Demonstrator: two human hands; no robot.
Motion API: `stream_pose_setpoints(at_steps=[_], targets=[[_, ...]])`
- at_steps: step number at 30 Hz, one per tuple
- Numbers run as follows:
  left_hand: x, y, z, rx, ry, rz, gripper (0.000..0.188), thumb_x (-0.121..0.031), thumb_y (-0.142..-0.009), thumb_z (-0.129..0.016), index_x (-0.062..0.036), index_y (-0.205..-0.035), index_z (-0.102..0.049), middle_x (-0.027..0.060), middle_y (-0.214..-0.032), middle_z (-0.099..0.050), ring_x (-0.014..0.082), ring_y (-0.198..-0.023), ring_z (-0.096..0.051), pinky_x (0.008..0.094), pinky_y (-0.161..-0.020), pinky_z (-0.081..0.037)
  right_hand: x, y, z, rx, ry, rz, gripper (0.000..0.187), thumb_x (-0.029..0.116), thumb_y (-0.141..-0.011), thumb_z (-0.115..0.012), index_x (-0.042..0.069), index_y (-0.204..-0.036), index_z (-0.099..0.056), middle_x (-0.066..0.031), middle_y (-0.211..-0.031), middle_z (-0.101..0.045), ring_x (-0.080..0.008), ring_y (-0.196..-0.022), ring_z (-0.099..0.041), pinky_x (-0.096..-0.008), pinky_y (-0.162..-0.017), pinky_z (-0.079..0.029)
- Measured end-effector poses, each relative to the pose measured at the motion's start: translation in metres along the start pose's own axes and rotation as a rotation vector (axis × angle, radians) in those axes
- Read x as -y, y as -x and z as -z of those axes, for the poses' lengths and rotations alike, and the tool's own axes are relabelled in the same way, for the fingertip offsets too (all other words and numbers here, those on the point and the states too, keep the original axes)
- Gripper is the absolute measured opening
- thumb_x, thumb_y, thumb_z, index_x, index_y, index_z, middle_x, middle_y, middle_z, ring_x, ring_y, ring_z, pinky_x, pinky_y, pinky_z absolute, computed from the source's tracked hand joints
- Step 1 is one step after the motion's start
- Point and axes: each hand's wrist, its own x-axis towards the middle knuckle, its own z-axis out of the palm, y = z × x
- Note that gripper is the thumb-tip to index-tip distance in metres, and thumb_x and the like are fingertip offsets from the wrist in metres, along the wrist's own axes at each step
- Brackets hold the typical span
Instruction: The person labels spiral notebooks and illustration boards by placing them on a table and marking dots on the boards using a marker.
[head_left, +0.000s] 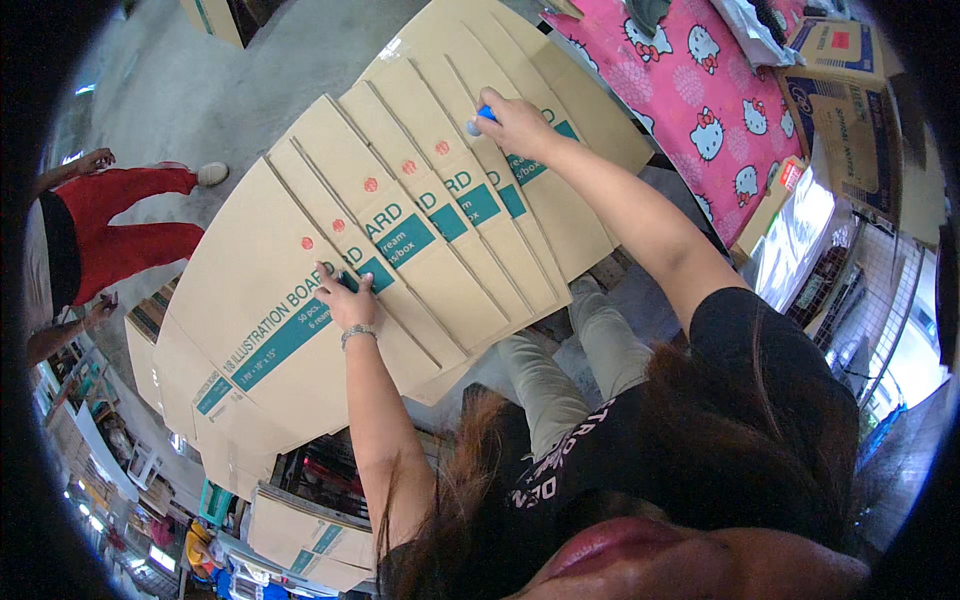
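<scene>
Flattened cardboard sheets (pixel 270 290) lie fanned out and overlapping in front of me, with green print bands. A row of red round marks (pixel 371 185) runs across several of them. Toward the far right of the fan, my right hand (pixel 517 127) is closed around a blue hand stamp (pixel 486 114); its pale round end shows beyond my fingers, close over the cardboard. My left hand (pixel 346 298) rests on the sheets at the left with its fingers bent around a small dark object (pixel 348 282), mostly hidden.
At the left stands a person in red trousers (pixel 110 215). A pink patterned cloth (pixel 700 110) covers a surface at the upper right, beside a cardboard box (pixel 845 110). More flattened cartons (pixel 305 535) are stacked at the lower left.
</scene>
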Motion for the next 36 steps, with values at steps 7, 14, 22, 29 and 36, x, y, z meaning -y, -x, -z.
stream_pose_setpoints(at_steps=[7, 14, 22, 29, 36], targets=[[-0.005, -0.002, -0.002, -0.021, -0.042, -0.019, 0.102, -0.021, -0.071, -0.081, -0.0187, -0.149, -0.016, 0.0203, -0.131, -0.034, 0.0383, -0.112, -0.054, 0.0453, -0.095, -0.047, -0.012, 0.011, -0.039, 0.0, 0.291, 0.056, 0.026, 0.028, -0.089, -0.054, 0.006, -0.102, -0.048, -0.0198, -0.082, -0.065, -0.0385, -0.081, -0.065, -0.0505, -0.071, -0.05], [0.0, -0.001, -0.001, -0.012, -0.038, 0.004, 0.102, -0.021, -0.072, -0.081, -0.0179, -0.15, -0.015, 0.0206, -0.133, -0.034, 0.0387, -0.112, -0.054, 0.0439, -0.096, -0.046, -0.016, -0.01, 0.008, 0.035, 0.167, -0.005, 0.031, 0.03, -0.085, -0.053, 0.005, -0.103, -0.047, -0.0207, -0.081, -0.066, -0.0394, -0.081, -0.065, -0.0499, -0.071, -0.05], [0.0, -0.001, -0.006, -0.038, -0.039, -0.071, 0.101, -0.02, -0.071, -0.081, -0.0154, -0.149, -0.017, 0.0194, -0.13, -0.036, 0.0371, -0.111, -0.054, 0.0426, -0.096, -0.046, -0.054, -0.038, 0.0, -0.067, 0.267, -0.005, 0.033, 0.032, -0.086, -0.055, 0.007, -0.107, -0.046, -0.0219, -0.083, -0.065, -0.0418, -0.082, -0.064, -0.0531, -0.071, -0.05], [0.003, -0.001, -0.004, -0.021, -0.001, -0.026, 0.101, -0.02, -0.071, -0.082, -0.0176, -0.149, -0.017, 0.019, -0.13, -0.036, 0.0372, -0.113, -0.054, 0.044, -0.095, -0.046, -0.082, -0.037, 0.033, -0.088, 0.257, -0.179, 0.033, 0.033, -0.091, -0.05, 0.006, -0.109, -0.045, -0.0265, -0.089, -0.064, -0.0444, -0.085, -0.062, -0.0535, -0.075, -0.048], [-0.014, -0.004, 0.0, -0.023, 0.004, -0.076, 0.101, -0.021, -0.07, -0.082, -0.0173, -0.149, -0.018, 0.0189, -0.13, -0.037, 0.0382, -0.111, -0.055, 0.0444, -0.094, -0.047, -0.105, -0.048, 0.046, -0.026, 0.3, -0.193, 0.033, 0.03, -0.091, -0.051, 0.005, -0.111, -0.046, -0.025, -0.098, -0.064, -0.0419, -0.092, -0.062, -0.0524, -0.081, -0.048]])
